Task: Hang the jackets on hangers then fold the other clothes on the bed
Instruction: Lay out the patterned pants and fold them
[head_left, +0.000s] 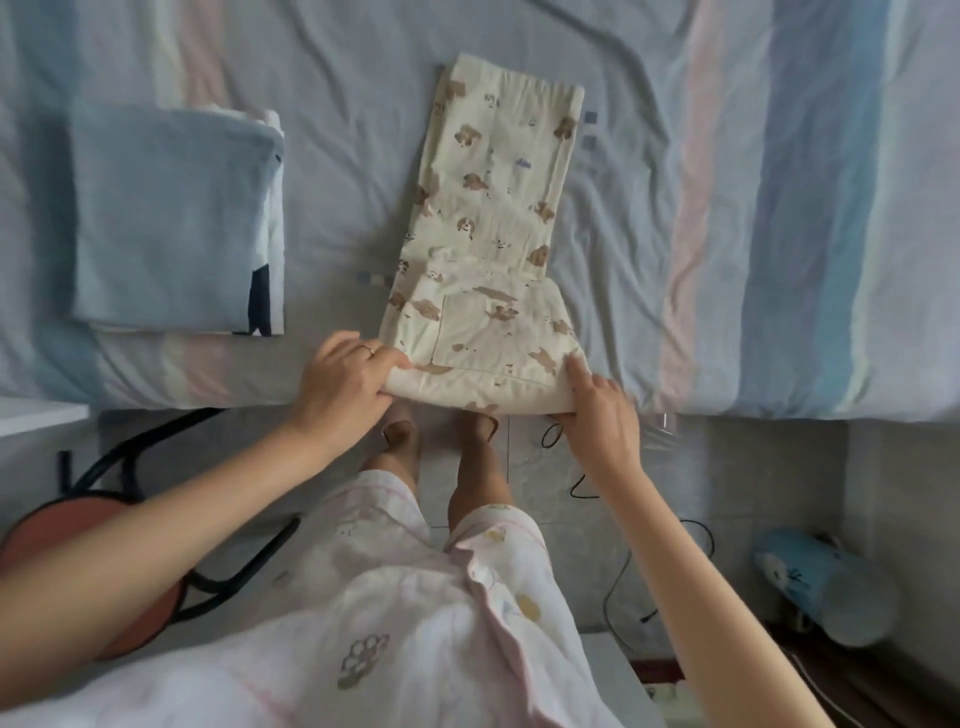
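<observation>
The person is on the folding part of the job. A cream garment (493, 208) with little brown dogs on it lies in a long strip on the bed (779, 208). Its near end is right at the bed's edge. The left hand (343, 379) has its fingers curled round the near left corner of the cloth. The right hand (597, 410) pinches the near right corner. The near end looks thick, as if it is doubled over. Next, both hands likely need to lift this end together and lay it up over the far end, keeping the sides even. A blue folded pile (166, 218) sits on the bed to the left, well apart.
</observation>
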